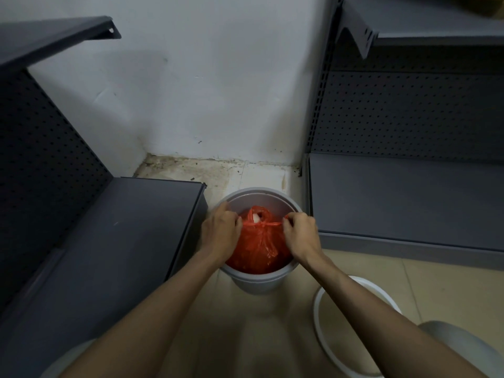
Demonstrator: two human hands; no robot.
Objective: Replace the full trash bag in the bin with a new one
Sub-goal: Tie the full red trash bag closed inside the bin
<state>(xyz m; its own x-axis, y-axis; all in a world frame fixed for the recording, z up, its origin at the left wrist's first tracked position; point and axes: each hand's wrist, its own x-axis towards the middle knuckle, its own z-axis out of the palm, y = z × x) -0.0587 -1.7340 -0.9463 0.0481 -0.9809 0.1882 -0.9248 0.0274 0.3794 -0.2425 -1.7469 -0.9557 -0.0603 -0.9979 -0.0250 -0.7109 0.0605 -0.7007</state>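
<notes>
Both hands, left hand and right hand, pinch red bag handles (taut) inside bin.

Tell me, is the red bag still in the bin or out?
In. The red bag sits inside the gray bin; both hands pull its handles tight.

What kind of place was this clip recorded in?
Probably a shop or stockroom corner. Dark metal shelving with pegboard backs flanks a tiled floor below a white wall, where a grey bin holds a red bag.
</notes>
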